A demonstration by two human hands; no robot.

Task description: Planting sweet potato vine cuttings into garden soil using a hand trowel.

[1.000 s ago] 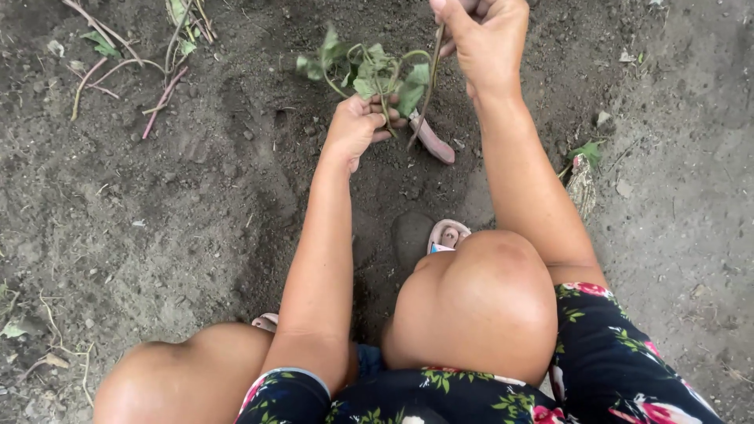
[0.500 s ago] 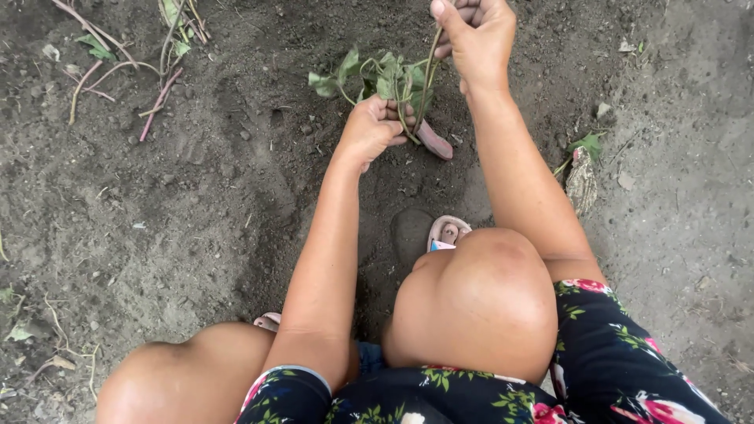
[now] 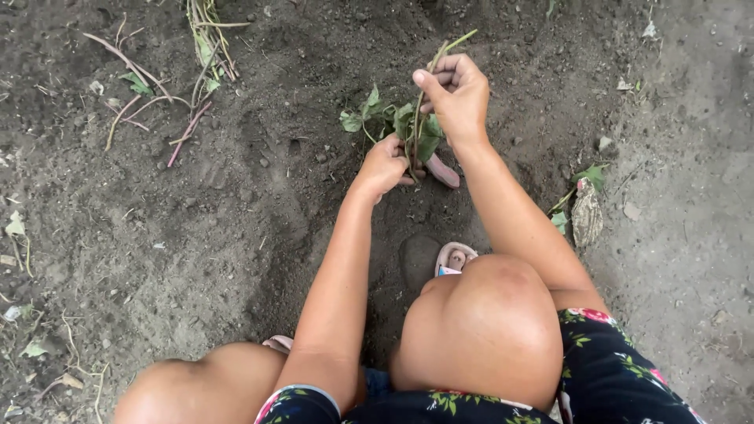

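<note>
Squatting over dark soil, the person pinches the top of a leafy cutting in the right hand, while the left hand is closed around its base at ground level. The stem stands in the dirt beside a pinkish root; soil looks not yet firmed. More loose stems lie far left.

A single head-worn camera looks steeply down from above the crouching person, facing forward over both knees onto dark soil. It sits close: the left hand and right hand appear in the upper centre, just beyond the knees.
</note>
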